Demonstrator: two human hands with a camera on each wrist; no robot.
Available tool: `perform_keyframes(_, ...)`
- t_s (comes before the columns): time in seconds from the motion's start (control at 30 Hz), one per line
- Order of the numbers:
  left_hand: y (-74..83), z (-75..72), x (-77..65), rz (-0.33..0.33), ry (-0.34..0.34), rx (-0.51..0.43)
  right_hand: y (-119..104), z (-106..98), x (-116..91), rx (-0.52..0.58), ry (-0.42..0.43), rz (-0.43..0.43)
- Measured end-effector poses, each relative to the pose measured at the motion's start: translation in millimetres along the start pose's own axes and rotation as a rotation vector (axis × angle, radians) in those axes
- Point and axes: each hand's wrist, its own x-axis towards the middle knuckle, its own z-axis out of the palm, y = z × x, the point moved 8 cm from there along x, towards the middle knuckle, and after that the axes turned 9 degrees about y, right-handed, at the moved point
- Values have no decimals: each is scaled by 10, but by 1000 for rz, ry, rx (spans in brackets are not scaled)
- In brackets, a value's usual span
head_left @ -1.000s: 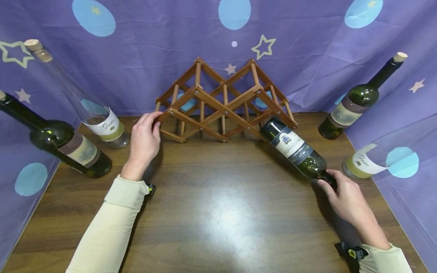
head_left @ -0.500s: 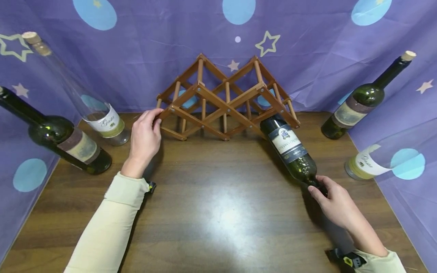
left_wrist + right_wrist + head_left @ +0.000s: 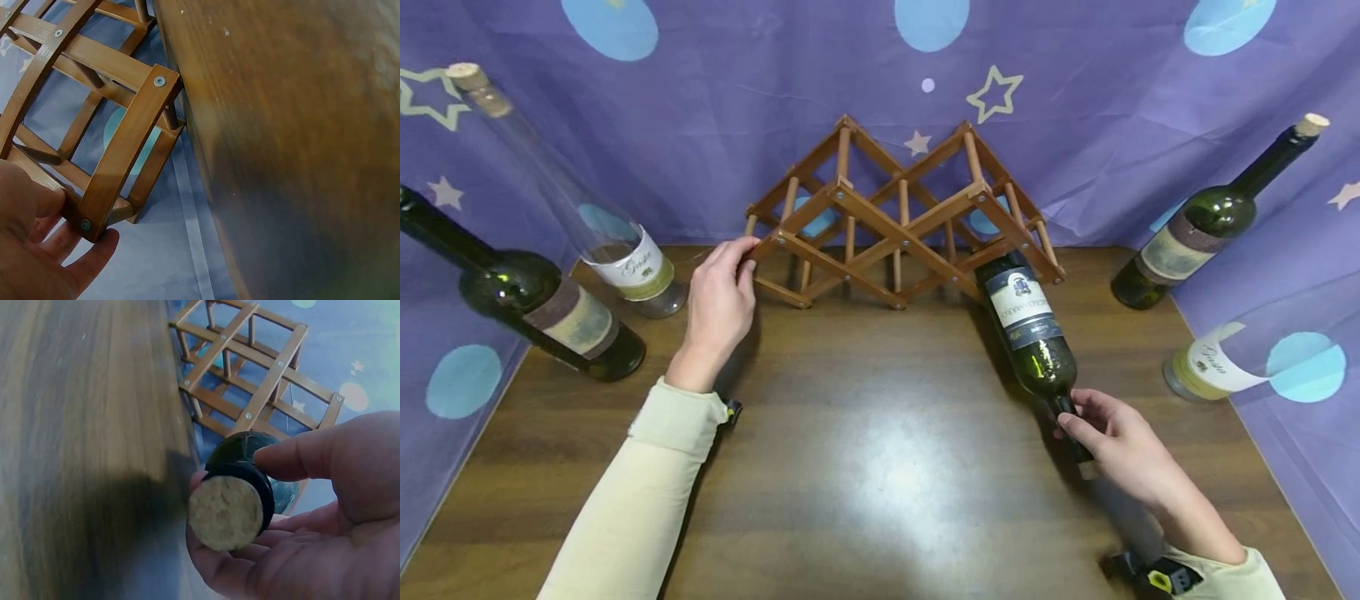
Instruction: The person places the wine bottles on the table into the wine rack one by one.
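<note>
A wooden lattice wine rack point(image 3: 906, 242) stands at the back of the table. My left hand point(image 3: 722, 292) holds its left end; in the left wrist view the thumb and fingers point(image 3: 94, 259) pinch the end slat. My right hand point(image 3: 1120, 446) grips the neck of a dark green wine bottle point(image 3: 1033, 333) with a white and navy label. The bottle lies tilted, its base inside the lower right opening of the rack, partly hidden by the slats. Its cork point(image 3: 226, 512) faces the right wrist camera, with thumb and fingers curled round the neck.
On the left stand a corked green bottle point(image 3: 568, 312) and a corked clear bottle point(image 3: 636, 267). Another green bottle point(image 3: 1195, 229) and a clear bottle point(image 3: 1210, 367) stand on the right. A purple patterned cloth point(image 3: 737, 108) hangs behind the wooden table point(image 3: 850, 417).
The bottle's neck has swung left and toward me, so the bottle lines up more with the rack's opening, its base slightly deeper in. The left hand stays on the rack.
</note>
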Motion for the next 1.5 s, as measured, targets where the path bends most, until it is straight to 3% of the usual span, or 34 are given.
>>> perform_keyframes(0.3, -38, -27, -116, -4, -7, 11, -54, 78, -5, 34, -42, 39)
perform_keyframes(0.7, -52, -36, -153, 4, 13, 6, -280, 111, 105, 270, -128, 42)
perform_keyframes(1.07, -31, -17, -83, 24, 26, -15, -375, 90, 313, 315, -124, 62)
perform_keyframes(1.2, -1, -7, -11, 35, 24, -15, -409, 93, 382, 373, -133, 63)
perform_keyframes(1.5, -8, 5, 3, 25, 7, 2, -448, 117, 515, 479, -170, 72)
